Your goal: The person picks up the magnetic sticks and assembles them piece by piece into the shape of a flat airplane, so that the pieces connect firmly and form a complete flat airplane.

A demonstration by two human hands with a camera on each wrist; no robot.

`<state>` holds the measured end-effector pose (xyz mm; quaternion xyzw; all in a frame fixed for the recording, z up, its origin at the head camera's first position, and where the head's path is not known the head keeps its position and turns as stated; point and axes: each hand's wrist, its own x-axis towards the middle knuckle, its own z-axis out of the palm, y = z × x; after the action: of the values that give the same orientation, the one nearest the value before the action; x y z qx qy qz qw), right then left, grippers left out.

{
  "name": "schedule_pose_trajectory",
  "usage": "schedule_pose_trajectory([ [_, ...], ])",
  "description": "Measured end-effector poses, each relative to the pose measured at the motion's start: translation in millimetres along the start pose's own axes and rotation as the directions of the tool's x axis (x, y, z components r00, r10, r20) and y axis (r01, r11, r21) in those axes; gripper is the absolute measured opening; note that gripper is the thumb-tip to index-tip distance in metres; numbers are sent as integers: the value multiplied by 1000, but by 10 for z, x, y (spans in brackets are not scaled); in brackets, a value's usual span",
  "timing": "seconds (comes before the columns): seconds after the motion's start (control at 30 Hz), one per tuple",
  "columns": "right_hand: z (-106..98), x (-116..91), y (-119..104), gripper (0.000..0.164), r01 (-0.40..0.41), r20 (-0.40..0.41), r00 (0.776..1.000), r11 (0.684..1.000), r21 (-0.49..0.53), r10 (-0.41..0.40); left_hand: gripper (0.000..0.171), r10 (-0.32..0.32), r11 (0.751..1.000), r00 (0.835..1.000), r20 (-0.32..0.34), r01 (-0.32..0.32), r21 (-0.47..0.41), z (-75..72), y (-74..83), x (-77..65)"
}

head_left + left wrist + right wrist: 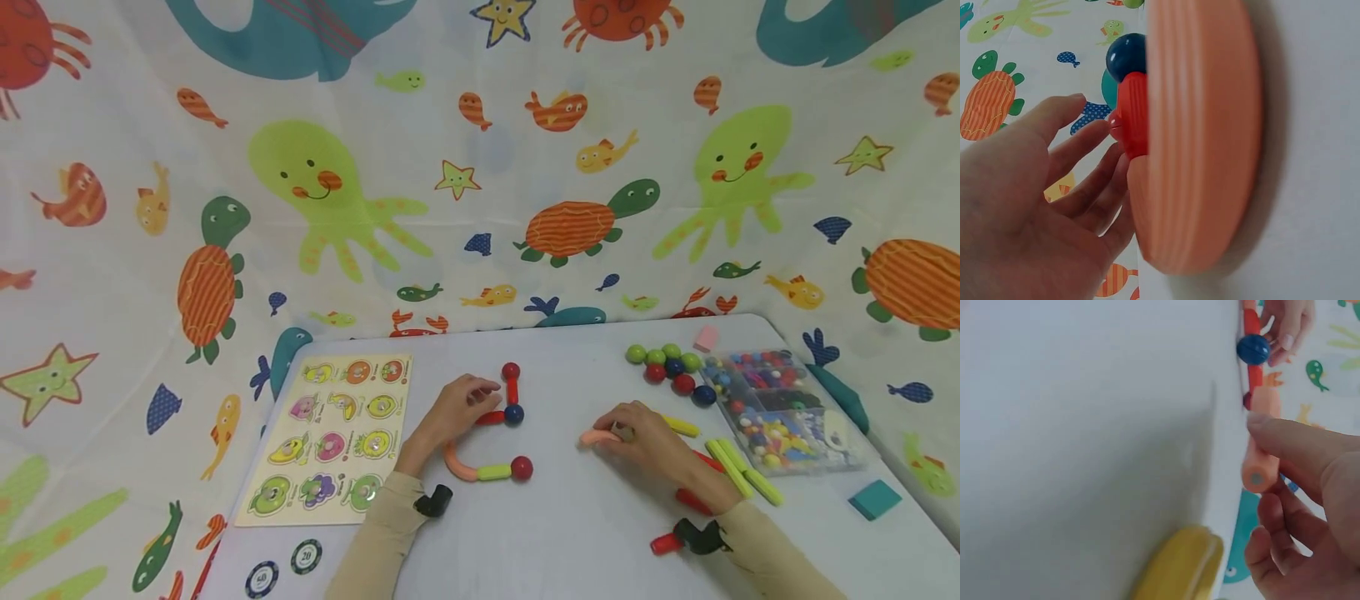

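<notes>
A magnetic stick-and-ball shape lies on the table left of the middle. It has a blue ball point(513, 414), an upper red stick point(512, 391) topped by a red ball point(511, 370), and another red stick point(491, 417) reaching left. Below, a peach curved stick point(459, 468) joins a light green stick point(494, 472) and a second red ball point(522, 468). My left hand point(459, 410) is beside the red stick, fingers loosely bent, gripping nothing; fingertip contact is unclear. My right hand point(637, 433) pinches another peach curved stick point(1262, 465) between thumb and fingers.
A fruit puzzle board point(296, 392) lies left, with two round chips point(306, 557) below it. At right are green balls point(636, 354), a yellow curved stick point(681, 426), light green sticks point(727, 467), a divided clear box point(847, 457) and a teal block point(875, 500).
</notes>
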<state>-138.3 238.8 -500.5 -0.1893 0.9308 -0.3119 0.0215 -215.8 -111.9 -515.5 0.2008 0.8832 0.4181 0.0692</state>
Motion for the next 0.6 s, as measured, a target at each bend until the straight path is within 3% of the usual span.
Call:
schedule_pose_trajectory([
  [0.4,-33,743,3,28,-72,-19,997,992,107,75,33,-3,1000,1000,-16,3,10,-57,10,127],
  [0.6,63,1054,25,30,-161,3,987,975,154,162,35,-23,1000,1000,-13,23,17,-79,46,236],
])
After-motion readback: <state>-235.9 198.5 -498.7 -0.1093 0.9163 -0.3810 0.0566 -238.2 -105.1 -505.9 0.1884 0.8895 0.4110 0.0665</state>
